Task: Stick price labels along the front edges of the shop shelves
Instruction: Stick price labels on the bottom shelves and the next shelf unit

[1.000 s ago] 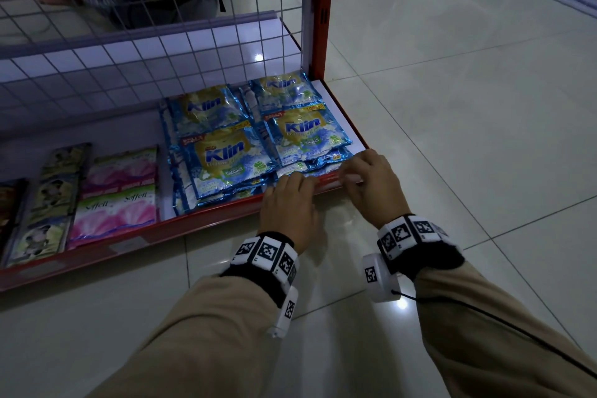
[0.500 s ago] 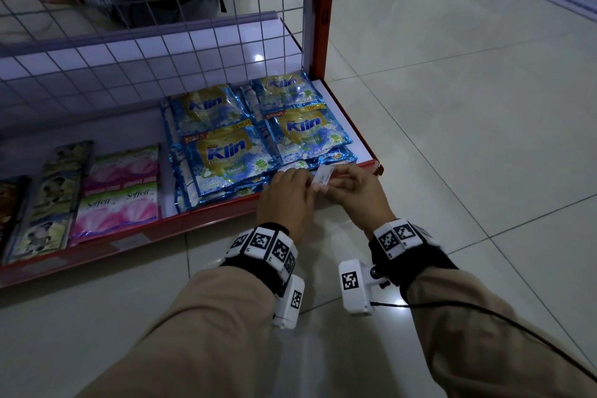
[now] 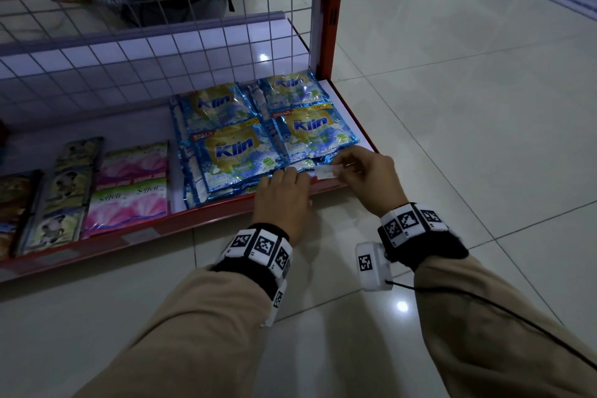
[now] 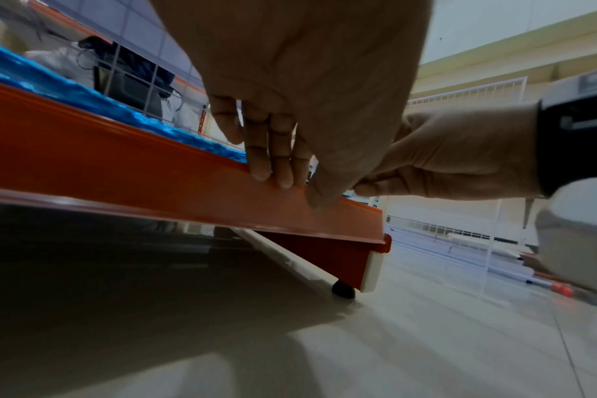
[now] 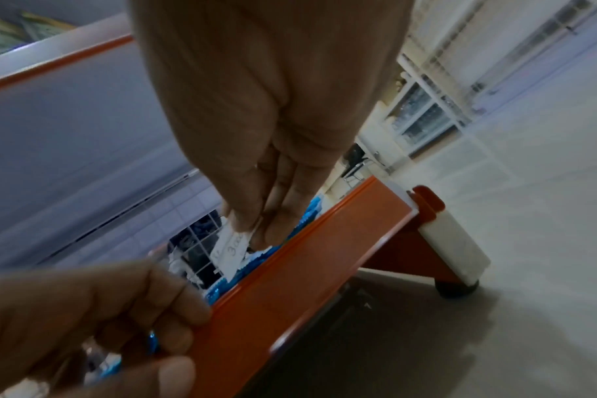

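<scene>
At the red front edge (image 3: 226,210) of the lowest shop shelf, the right hand (image 3: 368,178) is pinching a small white paper price label (image 3: 324,171) between thumb and fingertips, just above the edge at three o'clock of the left hand (image 3: 284,200). That hand is gripping the edge with curled fingers (image 4: 259,159), beside blue Klin detergent sachets (image 3: 235,155).

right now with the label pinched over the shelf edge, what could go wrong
1. The right hand pinches the price label by one end only, so it could go on crooked or fold onto itself.
2. The blue sachets overhang the red front edge here; the label might catch on them.
3. The left hand grips that same edge, crowding the landing spot.
</scene>
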Available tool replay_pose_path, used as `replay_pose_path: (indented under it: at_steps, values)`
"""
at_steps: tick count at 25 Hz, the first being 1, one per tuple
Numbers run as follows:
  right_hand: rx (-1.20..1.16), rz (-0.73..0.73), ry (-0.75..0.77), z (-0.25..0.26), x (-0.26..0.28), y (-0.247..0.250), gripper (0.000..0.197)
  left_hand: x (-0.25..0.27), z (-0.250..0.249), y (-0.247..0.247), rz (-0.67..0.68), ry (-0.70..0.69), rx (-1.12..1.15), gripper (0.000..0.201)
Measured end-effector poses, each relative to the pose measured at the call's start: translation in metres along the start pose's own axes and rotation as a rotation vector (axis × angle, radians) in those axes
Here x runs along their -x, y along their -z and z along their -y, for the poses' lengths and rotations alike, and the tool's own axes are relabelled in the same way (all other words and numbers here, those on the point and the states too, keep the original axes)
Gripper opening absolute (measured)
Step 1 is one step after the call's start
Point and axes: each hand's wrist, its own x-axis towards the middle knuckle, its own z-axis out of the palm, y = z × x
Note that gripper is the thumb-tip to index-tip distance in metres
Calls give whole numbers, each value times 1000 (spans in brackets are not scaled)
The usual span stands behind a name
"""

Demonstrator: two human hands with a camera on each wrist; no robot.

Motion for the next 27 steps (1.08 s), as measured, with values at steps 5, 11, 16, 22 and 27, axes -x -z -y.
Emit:
replay_pose_path:
  at_steps: [5,11,16,22,27]
  values:
    - [-151,-2,-5,2,3,-22,7,22,30,3,39,34,-27,39]
    - [-16,96,110,15,0,-47,16,30,41,3,63,54,53,36]
    - [143,146,121,16,5,-50,19,32,44,2,-12,93,160,31]
    - [214,150,269,17,10,-52,19,35,42,-7,-26,30,44,36]
    - [334,151,283,13,14,-52,19,31,38,-11,-17,45,-17,37]
